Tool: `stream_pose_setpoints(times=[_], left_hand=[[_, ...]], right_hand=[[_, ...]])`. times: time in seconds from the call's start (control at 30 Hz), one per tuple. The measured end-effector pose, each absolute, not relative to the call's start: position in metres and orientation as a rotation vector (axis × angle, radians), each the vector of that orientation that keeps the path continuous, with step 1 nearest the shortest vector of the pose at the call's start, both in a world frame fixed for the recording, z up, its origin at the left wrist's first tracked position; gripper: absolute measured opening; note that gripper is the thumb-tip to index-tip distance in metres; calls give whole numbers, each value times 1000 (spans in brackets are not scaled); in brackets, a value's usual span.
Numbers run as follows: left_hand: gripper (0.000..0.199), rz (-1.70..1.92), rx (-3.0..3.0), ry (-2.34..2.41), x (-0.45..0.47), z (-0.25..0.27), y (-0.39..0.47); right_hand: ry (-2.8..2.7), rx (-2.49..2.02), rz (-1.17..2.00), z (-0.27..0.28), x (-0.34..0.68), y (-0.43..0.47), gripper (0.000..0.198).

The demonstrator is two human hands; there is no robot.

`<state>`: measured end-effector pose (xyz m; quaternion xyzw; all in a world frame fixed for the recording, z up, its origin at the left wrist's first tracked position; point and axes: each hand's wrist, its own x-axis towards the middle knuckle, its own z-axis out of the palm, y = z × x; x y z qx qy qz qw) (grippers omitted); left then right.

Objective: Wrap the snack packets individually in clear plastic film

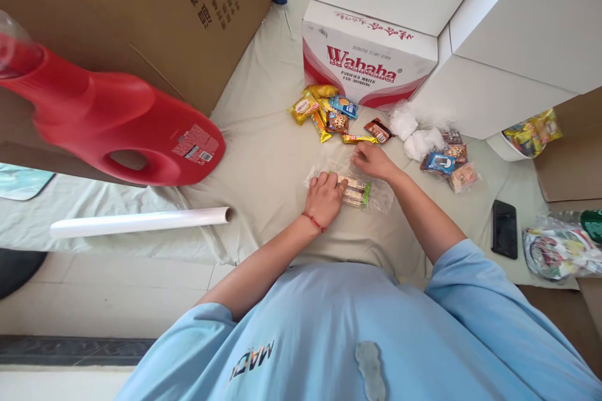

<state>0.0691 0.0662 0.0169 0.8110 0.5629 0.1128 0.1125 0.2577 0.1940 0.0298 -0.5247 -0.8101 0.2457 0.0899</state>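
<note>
A clear plastic bag [380, 198] lies on the pale cloth in front of me, with a snack packet [356, 192] with green ends inside or under the film. My left hand [324, 197], wearing a red bracelet, presses down on the packet's left part, fingers curled over it. My right hand [372, 160] pinches the film at the bag's far edge; its fingertips are partly hidden. Just beyond are several wrapped snacks: a yellow packet [305, 106], a blue packet [344, 105], a brown cookie packet [337, 121] and a brown wrapper [379, 130].
A Wahaha carton [367, 59] stands behind the snacks. Right: crumpled white plastic [423, 143], another blue packet [438, 163], a white bowl [508, 146] of snacks and a phone [505, 229]. Left: a large red bottle [136, 119], a white roll [141, 222] and a cardboard box [155, 31].
</note>
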Motion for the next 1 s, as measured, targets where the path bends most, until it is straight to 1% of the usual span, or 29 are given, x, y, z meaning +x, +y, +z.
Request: stream_pose_setpoints(times=[0.1, 0.17, 0.23, 0.37, 0.47, 0.57, 0.7, 0.8, 0.87, 0.93, 1.0], left_hand=[[38, 290, 2360, 1632, 69, 18, 67], [37, 268, 2339, 1621, 69, 20, 68], [37, 253, 2328, 1614, 69, 21, 68], [36, 252, 2322, 1619, 69, 24, 67], [31, 282, 2288, 1615, 62, 22, 67], [26, 416, 2238, 1508, 44, 15, 69], [23, 810, 1959, 1301, 18, -1, 72], [21, 1099, 1434, 1519, 7, -9, 79], [21, 1224, 1099, 1677, 4, -8, 89], [25, 1260, 948, 1746, 5, -1, 105], [33, 1231, 948, 1741, 9, 10, 124]], right_hand=[[-2317, -1651, 930, 29, 260, 197, 31], [-2274, -1657, 1040, 30, 262, 199, 27], [-2217, -1561, 1099, 34, 262, 197, 23], [-2295, -1231, 965, 45, 257, 167, 26], [-2530, -1073, 870, 46, 253, 130, 37], [-2707, -1176, 771, 40, 252, 99, 48], [-2849, -1366, 651, 37, 246, 83, 55], [-2938, -1403, 593, 44, 239, 82, 55], [-2982, -1404, 569, 49, 235, 82, 54], [-3014, -1401, 551, 53, 233, 82, 54], [-3046, -1396, 530, 57, 231, 81, 54]])
